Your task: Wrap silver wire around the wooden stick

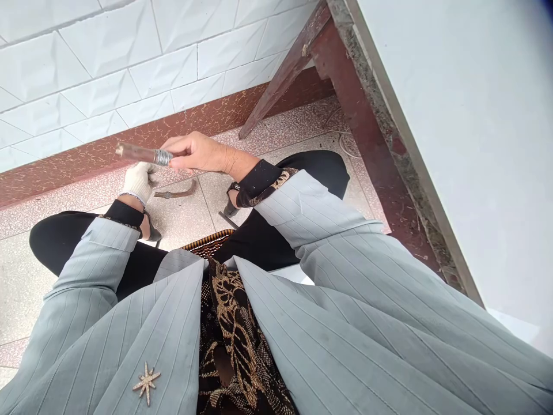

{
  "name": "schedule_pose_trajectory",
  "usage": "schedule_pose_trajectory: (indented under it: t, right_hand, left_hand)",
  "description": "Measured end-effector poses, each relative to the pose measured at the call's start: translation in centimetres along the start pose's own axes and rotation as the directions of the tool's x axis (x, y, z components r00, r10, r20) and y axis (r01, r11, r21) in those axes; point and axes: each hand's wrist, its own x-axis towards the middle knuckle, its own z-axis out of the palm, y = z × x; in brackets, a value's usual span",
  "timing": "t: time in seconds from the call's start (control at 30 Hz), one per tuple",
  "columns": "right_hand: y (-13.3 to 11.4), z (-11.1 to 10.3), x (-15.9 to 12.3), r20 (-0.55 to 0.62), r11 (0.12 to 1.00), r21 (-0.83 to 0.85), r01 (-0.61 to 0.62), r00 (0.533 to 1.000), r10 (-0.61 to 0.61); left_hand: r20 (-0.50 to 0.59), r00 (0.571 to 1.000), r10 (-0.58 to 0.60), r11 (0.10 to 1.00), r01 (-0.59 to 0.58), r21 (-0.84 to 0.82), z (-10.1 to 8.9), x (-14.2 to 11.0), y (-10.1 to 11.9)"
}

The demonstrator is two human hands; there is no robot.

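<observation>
My right hand (199, 153) is bare and closed on a wooden handle (136, 152) bound with coils of metal wire near my fingers. The handle points left, and its blunt, worn end sticks out past my hand. What lies at its other end is hidden by my fingers. Just below the handle is my left hand (138, 181), in a white knit glove with its fingers curled in. I cannot make out what they hold. A thin curved brown piece (175, 192), perhaps a stick or an old blade, lies on the floor right of the glove.
White tiled wall (164, 63) rises ahead above a reddish-brown skirting (194, 118). A dark red wooden frame (358, 115) with a slanted leg stands at the right beside a pale board (466, 144). My knees flank the speckled floor (190, 216); a woven seat edge (209, 242) shows between them.
</observation>
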Motion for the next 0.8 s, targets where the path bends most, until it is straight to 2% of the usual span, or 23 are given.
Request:
schedule_pose_trajectory:
  t: [0.07, 0.13, 0.17, 0.23, 0.3, 0.33, 0.47, 0.6, 0.8]
  right_hand:
    - [-0.5, -0.2, 0.1, -0.087, 0.996, 0.053, -0.067, 0.994, 0.072]
    - [-1.2, -0.6, 0.0, -0.169, 0.982, 0.12, -0.148, 0.971, 0.167]
    - [-1.5, -0.7, 0.0, -0.199, 0.972, 0.147, -0.184, 0.957, 0.212]
    - [-2.2, -1.0, -0.1, -0.229, 0.952, 0.186, -0.244, 0.931, 0.284]
    - [-2.7, -1.4, -0.2, -0.224, 0.933, 0.227, -0.28, 0.917, 0.33]
    - [-3.0, -1.6, -0.3, -0.22, 0.926, 0.253, -0.28, 0.916, 0.336]
    - [-3.8, -2.7, -0.3, -0.247, 0.906, 0.363, -0.216, 0.916, 0.317]
    - [-3.9, -4.1, -0.2, -0.337, 0.894, 0.421, -0.156, 0.888, 0.314]
    - [-3.4, -5.5, -0.3, -0.397, 0.912, 0.374, -0.17, 0.859, 0.323]
  left_hand:
    - [-0.194, 0.975, -0.104, 0.994, 0.094, -0.063, 0.4, -0.3, 0.3]
    - [-0.295, 0.947, -0.127, 0.991, 0.111, -0.069, 0.7, -0.7, 0.8]
    - [-0.281, 0.956, -0.08, 0.996, 0.068, -0.052, 0.9, -0.9, 1.2]
    - [-0.187, 0.978, 0.088, 0.995, -0.094, -0.028, 1.2, -1.4, 2.1]
    - [-0.051, 0.971, 0.232, 0.972, -0.233, -0.026, 1.6, -1.9, 3.0]
    - [0.0, 0.964, 0.268, 0.963, -0.268, -0.026, 1.8, -2.2, 3.4]
    - [0.111, 0.955, 0.274, 0.955, -0.257, -0.148, 2.4, -2.9, 4.3]
    - [0.17, 0.952, 0.256, 0.944, -0.208, -0.257, 2.4, -3.1, 4.6]
    - [0.201, 0.962, 0.188, 0.965, -0.142, -0.222, 2.5, -3.4, 5.1]
